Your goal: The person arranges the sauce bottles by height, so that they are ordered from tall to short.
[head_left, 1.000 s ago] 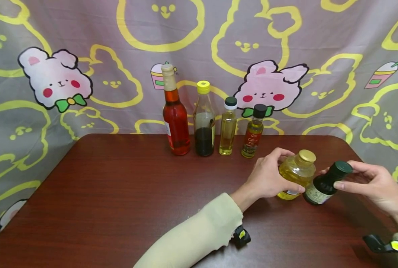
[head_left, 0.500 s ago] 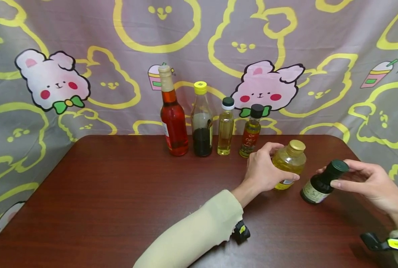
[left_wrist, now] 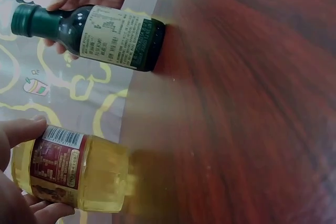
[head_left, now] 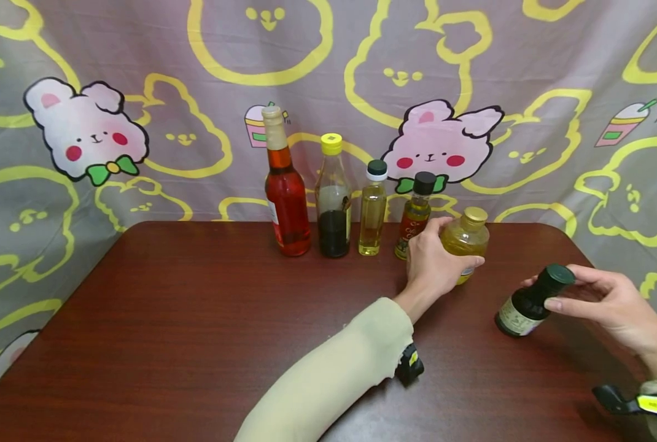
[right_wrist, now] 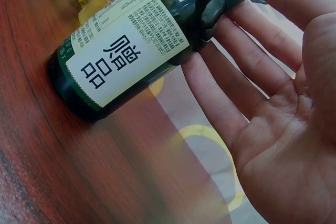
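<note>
My left hand point(head_left: 432, 263) grips a squat bottle of yellow oil point(head_left: 468, 238) with a gold cap, at the right end of the row of bottles. In the left wrist view, this oil bottle point(left_wrist: 102, 174) shows a barcode and a red label, its base close over the table. Farther right, my right hand point(head_left: 616, 310) pinches a dark bottle with a green cap point(head_left: 522, 314) around its neck, thumb in front and fingers behind. That dark bottle point(right_wrist: 126, 51) leans toward the hand, its pale printed label facing the right wrist camera.
Along the back of the brown table point(head_left: 185, 319) stand a tall red bottle point(head_left: 290, 212), a yellow-capped bottle of dark liquid point(head_left: 334, 230), a slim oil bottle point(head_left: 372, 218) and a small red-labelled olive oil bottle point(head_left: 414, 221), partly behind the left hand. A patterned cloth point(head_left: 317, 55) hangs behind.
My left hand has carried the yellow oil bottle away from the dark bottle, back and to the left, toward the olive oil bottle. The right hand and dark bottle have hardly moved.
</note>
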The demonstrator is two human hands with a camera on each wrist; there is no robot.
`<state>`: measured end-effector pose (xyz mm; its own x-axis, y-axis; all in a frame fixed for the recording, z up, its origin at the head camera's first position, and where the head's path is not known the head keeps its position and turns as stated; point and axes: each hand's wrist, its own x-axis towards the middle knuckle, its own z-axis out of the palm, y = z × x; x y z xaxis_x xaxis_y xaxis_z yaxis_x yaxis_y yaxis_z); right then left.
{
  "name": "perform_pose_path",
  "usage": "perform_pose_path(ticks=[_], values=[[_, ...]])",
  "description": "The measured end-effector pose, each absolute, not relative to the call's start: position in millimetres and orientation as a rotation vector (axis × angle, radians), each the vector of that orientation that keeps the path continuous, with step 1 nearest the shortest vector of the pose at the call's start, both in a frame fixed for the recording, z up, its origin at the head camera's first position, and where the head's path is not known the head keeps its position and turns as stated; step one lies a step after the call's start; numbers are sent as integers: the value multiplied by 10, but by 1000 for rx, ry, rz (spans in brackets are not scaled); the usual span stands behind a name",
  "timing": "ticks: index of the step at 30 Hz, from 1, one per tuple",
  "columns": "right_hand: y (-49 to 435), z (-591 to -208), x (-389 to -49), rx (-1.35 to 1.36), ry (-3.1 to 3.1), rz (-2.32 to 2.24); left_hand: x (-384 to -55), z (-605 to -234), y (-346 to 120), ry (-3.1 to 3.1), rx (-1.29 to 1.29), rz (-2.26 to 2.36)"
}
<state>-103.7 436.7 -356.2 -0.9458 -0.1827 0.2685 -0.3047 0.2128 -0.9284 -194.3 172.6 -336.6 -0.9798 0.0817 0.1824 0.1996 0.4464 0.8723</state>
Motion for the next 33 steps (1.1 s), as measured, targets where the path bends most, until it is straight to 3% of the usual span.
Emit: perform_pose_path(ticks=[18, 33], values=[[4346, -3585, -1036, 424, -2377, 1765, -2051, -3409, 1924, -2600, -169, -1148], [4348, -3594, -1038, 513, -2339, 1851, -2045, -3467, 1931, -2391, -134, -1529]])
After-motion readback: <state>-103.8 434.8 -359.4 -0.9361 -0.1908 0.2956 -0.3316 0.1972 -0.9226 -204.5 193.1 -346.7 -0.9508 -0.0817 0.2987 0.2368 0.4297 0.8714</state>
